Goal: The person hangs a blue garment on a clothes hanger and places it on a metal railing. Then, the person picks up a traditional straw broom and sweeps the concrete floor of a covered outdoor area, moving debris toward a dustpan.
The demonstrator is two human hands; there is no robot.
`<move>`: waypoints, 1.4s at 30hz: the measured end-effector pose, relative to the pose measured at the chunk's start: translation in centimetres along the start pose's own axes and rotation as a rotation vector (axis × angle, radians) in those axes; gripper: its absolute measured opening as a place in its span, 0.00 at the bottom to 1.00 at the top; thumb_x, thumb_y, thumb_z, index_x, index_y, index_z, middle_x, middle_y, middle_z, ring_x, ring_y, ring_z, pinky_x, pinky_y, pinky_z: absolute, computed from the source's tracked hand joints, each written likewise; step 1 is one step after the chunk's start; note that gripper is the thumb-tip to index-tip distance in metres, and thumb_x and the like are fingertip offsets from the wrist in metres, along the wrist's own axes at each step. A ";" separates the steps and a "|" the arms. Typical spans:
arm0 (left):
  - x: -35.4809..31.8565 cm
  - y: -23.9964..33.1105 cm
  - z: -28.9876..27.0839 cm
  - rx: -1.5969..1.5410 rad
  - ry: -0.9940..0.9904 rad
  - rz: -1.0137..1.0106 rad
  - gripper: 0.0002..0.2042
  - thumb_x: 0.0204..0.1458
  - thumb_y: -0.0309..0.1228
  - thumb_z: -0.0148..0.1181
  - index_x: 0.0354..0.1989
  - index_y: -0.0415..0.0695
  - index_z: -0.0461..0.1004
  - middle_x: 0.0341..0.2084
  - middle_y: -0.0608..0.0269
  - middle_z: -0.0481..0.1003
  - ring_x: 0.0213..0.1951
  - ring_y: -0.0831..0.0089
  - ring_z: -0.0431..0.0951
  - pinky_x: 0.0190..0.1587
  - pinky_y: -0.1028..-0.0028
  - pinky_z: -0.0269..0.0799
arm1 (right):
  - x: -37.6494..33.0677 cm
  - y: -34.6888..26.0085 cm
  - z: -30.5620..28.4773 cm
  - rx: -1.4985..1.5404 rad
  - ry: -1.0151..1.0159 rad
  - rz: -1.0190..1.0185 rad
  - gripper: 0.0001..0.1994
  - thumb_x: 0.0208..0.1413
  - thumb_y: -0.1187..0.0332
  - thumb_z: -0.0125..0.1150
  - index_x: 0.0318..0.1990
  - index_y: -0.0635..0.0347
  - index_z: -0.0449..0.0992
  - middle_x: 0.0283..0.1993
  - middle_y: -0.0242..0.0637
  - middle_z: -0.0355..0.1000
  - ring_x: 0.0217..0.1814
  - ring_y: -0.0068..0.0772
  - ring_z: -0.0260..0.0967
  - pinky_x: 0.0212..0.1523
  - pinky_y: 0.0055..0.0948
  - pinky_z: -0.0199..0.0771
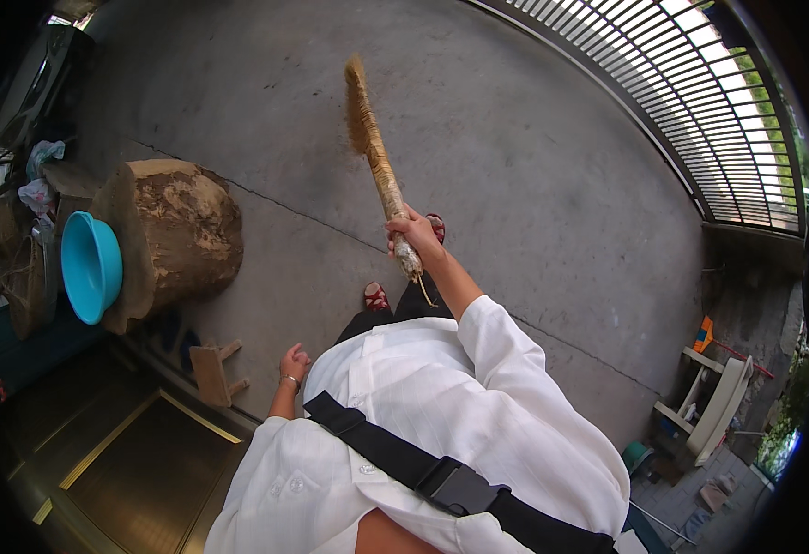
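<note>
The right hand point(411, 228) grips a straw-bound grass broom point(379, 162) above the grey concrete floor point(515, 185); the left hand point(294, 360) hangs loosely curled, holding nothing.

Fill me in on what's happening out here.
A person in a white shirt stands on a concrete floor and holds a straw broom in the right hand, gripped near the handle end, bristles pointing out ahead. The left hand hangs empty at the side, near a small wooden stool. A big tree stump and a blue basin sit to the left.
</note>
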State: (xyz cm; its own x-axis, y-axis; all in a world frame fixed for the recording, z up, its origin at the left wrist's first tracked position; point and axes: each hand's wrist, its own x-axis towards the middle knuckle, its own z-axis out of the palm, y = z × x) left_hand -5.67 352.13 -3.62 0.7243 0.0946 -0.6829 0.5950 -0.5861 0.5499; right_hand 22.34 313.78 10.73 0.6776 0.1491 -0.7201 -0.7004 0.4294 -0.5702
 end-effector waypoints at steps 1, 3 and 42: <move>0.8 2.5 -0.4 -0.021 0.026 -0.035 0.21 0.48 0.27 0.52 0.53 0.45 0.63 0.26 0.65 0.74 0.30 0.77 0.74 0.31 0.79 0.70 | 0.5 0.2 -1.8 -0.158 0.085 -0.066 0.31 0.38 0.76 0.56 0.55 0.62 0.54 0.25 0.38 0.66 0.16 0.31 0.65 0.15 0.30 0.68; 2.4 5.4 0.4 -0.065 0.058 -0.063 0.20 0.49 0.26 0.51 0.53 0.44 0.63 0.26 0.65 0.73 0.30 0.78 0.74 0.29 0.79 0.70 | 0.7 -0.3 -5.1 -0.334 0.260 -0.115 0.42 0.39 0.78 0.54 0.64 0.55 0.40 0.26 0.38 0.66 0.18 0.28 0.66 0.14 0.29 0.68; 35.1 49.0 -1.6 -0.191 -0.296 0.022 0.19 0.50 0.27 0.52 0.53 0.44 0.64 0.39 0.57 0.73 0.34 0.74 0.74 0.35 0.78 0.71 | 12.2 -23.4 -25.6 -0.190 0.747 -0.066 0.43 0.37 0.81 0.52 0.64 0.52 0.40 0.29 0.39 0.65 0.15 0.29 0.62 0.14 0.29 0.67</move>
State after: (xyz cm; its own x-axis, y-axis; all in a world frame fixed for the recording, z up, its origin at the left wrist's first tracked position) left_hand 49.48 328.03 0.13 0.6219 -0.1703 -0.7644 0.6551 -0.4217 0.6269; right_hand 41.28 282.69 5.18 0.4351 -0.5411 -0.7197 -0.7363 0.2463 -0.6303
